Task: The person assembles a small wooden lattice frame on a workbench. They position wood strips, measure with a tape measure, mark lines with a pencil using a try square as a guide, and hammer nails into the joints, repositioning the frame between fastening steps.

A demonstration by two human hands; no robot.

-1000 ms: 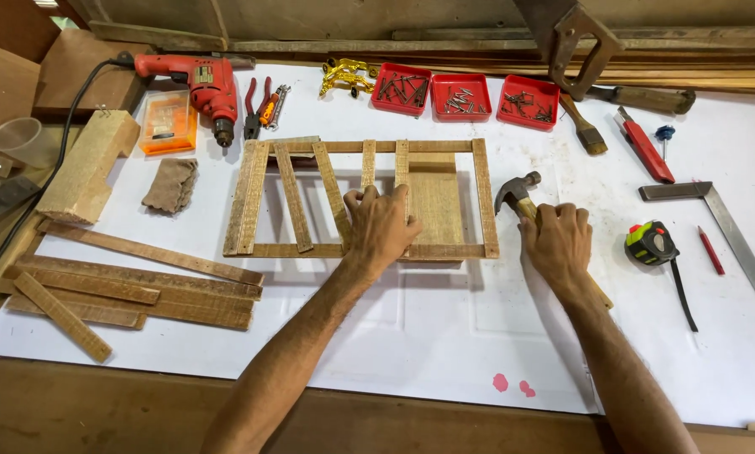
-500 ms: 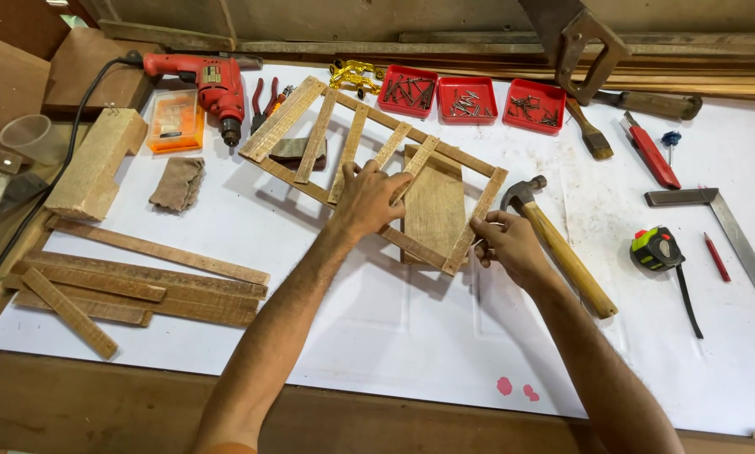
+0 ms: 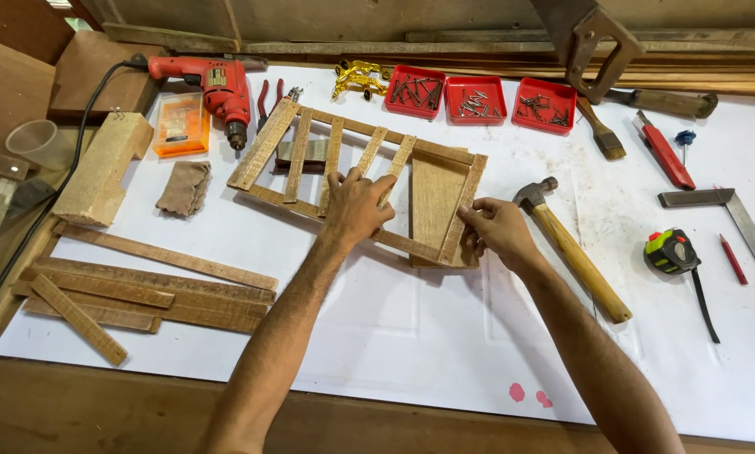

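A slatted wooden frame (image 3: 356, 181) is lain flat on the white-covered workbench (image 3: 411, 336), skewed w/ its left end farther away and its right end nearer. The left hand (image 3: 356, 206) is laid palm-down on the frame's near rail around mid-length, fingers spread over the slats. The right hand (image 3: 495, 229) is closed round the frame's near right corner, w/ thumb on top and fingers curled at the end rail; a wider board (image 3: 434, 202) is seen inside the frame at that end. A hammer (image 3: 572, 248) w/ wooden handle is lain just right of the right hand, head at the far end, not held. Further right are found a green-black tape measure (image 3: 671, 250), a red pencil (image 3: 733, 259) and a steel try square (image 3: 743, 220). Along the far edge, three red trays (image 3: 476, 101) of nails/screws are set in a row, w/ brass fittings (image 3: 356, 77) to their left. A red electric drill (image 3: 213, 84), pliers (image 3: 268, 97) and an orange box (image 3: 180, 124) are placed at far left, beside a wood block (image 3: 100, 168) and a folded bit of sandpaper (image 3: 184, 187). Loose wood strips (image 3: 142, 290) are stacked near left. A brush (image 3: 600, 134) and a red utility knife (image 3: 663, 151) are lain at far right.
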